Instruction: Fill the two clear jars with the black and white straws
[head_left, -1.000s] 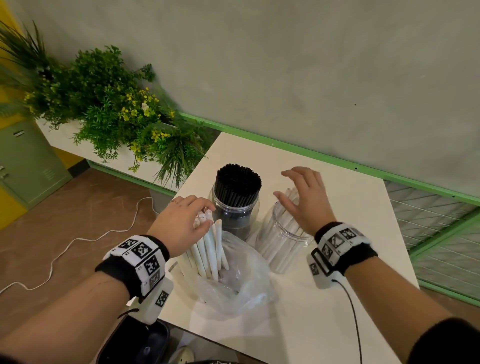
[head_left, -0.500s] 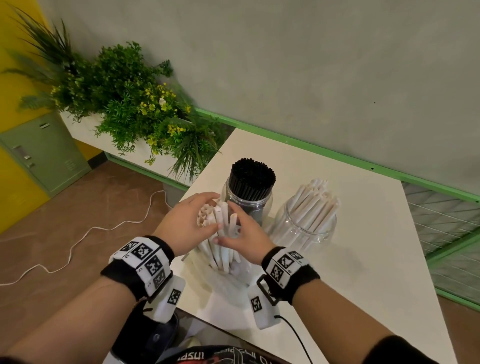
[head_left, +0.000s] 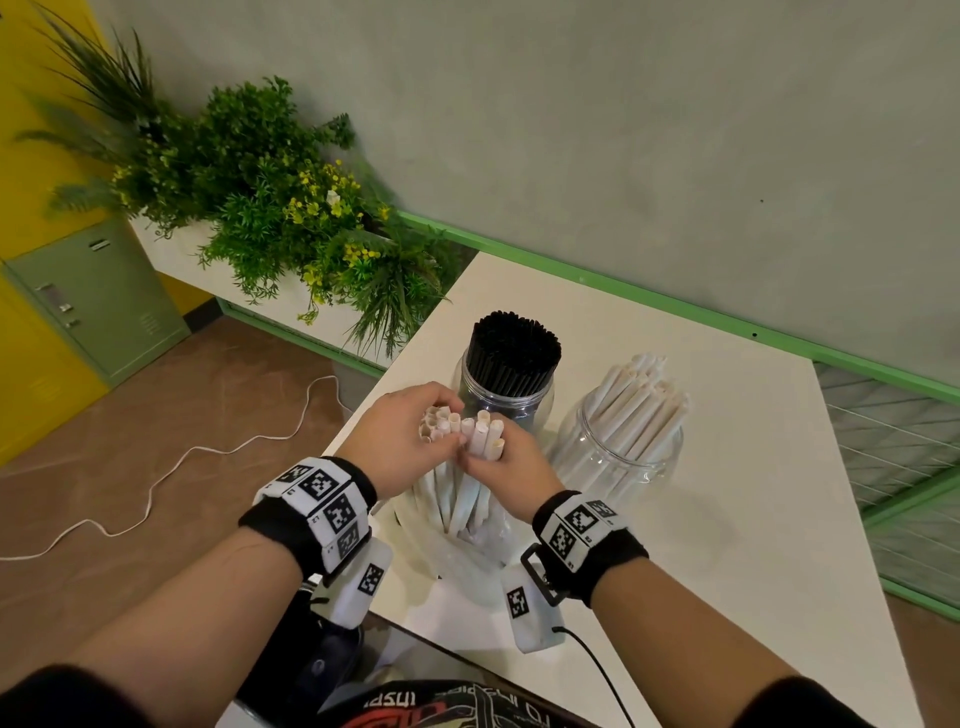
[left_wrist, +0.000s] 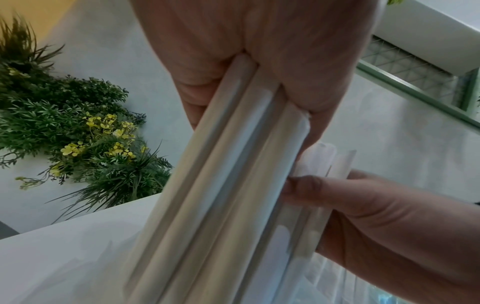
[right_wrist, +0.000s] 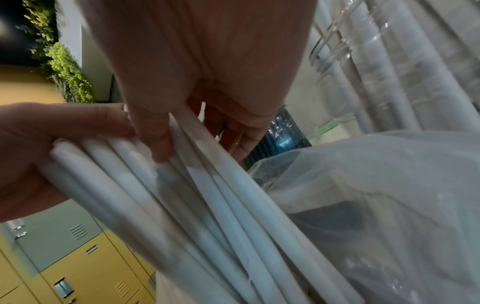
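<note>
White straws (head_left: 457, 467) are grasped upright by the curled left hand (head_left: 400, 447); several are pinched by the right hand (head_left: 498, 467).

Two clear jars stand side by side on the white surface (head_left: 727, 493). The left jar (head_left: 540, 402) is packed upright with thin black straws (head_left: 514, 345). The right jar (head_left: 618, 457) holds white straws (head_left: 641, 410) leaning rightward. Nearer, a loose bundle of white straws (head_left: 467, 431) stands upright in a clear plastic bag (head_left: 467, 551)
</note>
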